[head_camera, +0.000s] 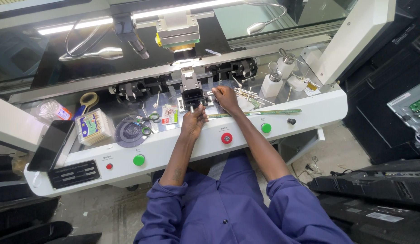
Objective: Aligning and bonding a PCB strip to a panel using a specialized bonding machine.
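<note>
Showing a seated person in blue work clothes at a white machine bench (309,106), with both hands raised to a small black clamp fixture (192,96) at the centre of the glass work surface. A long thin green strip (264,112) lies along the front edge of that surface, running from the fixture out to the right; it passes just below the right hand (226,98) and ends near the left hand (194,118). The left hand is closed, pinching a thin pale stick, seemingly a swab (191,109), held upright just in front of the fixture. The right hand is curled with fingertips at the fixture's right side; whether it grips anything cannot be told. Risks, as a judgement: the strip rests loose, so a forearm sweep could drag it askew or off the bench; pressing the swab too hard could bend it or disturb whatever sits in the clamp. Loose cotton swabs (250,96) just beyond the right hand, two dispenser bottles (278,74) and scissors (149,119) could be knocked.
</note>
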